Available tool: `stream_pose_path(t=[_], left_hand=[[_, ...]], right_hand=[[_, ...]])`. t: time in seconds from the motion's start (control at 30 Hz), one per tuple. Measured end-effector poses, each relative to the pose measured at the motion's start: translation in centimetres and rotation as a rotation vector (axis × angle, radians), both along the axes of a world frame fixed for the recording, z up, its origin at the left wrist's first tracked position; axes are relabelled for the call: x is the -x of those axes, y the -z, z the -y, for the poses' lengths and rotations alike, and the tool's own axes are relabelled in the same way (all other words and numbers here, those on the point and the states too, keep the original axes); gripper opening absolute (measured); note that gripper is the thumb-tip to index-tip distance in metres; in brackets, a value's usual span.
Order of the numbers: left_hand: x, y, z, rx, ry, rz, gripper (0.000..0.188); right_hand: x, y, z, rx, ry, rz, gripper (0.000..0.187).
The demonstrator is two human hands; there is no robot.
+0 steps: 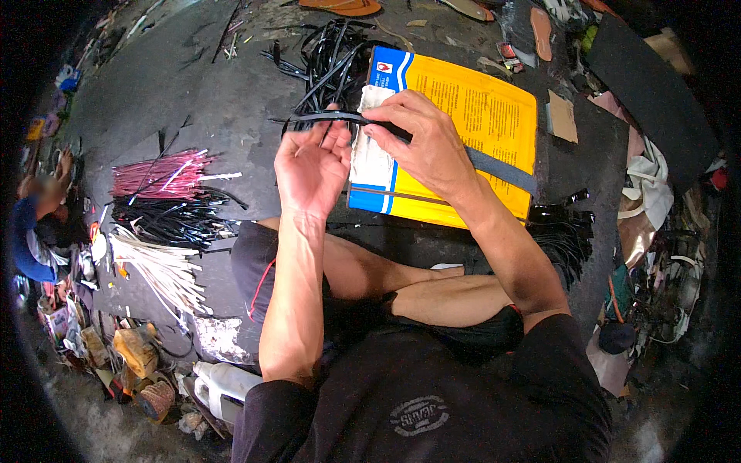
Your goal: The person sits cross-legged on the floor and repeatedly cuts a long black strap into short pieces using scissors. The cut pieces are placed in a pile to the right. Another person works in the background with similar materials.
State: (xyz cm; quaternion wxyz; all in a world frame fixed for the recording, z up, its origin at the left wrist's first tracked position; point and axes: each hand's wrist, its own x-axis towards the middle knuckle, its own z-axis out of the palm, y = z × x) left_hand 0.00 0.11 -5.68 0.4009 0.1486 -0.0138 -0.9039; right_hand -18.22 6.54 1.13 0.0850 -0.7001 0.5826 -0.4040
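Over a yellow, blue and white rectangular can [494,112] lying flat, my right hand [428,147] pinches a glossy black strip [328,116] between thumb and fingers. My left hand [312,174] is palm up at the can's left edge, its fingers curled at the strip and partly blurred. The strip's thin end sticks out left past this hand. A white patch of cloth or paper [372,158] lies on the can under my right hand. A dark band [505,170] crosses the can to the right.
Beyond my hands lies a tangled heap of black strips [328,65]. Bundles of pink [158,176], black [174,216] and white strips [158,266] lie at left, more black strips [563,239] at right. A white jug [224,386] stands lower left; another person [46,224] sits far left.
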Motion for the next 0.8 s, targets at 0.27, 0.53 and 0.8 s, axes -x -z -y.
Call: stream_pose_path(t=[0.27, 0.53, 0.8], left_hand=[[3.3, -2.7, -0.8, 0.198, -0.017, 0.781, 0.022], [2.7, 3.5, 1.5, 0.187, 0.008, 0.81, 0.024], [1.9, 5.9, 3.0, 0.096, 0.087, 0.985, 0.02]], right_hand=[[0.2, 0.3, -0.2, 0.022, -0.008, -0.027, 0.018], [0.2, 0.1, -0.2, 0.023, -0.009, -0.05, 0.017], [0.2, 0.2, -0.1, 0.023, -0.013, -0.081, 0.016]])
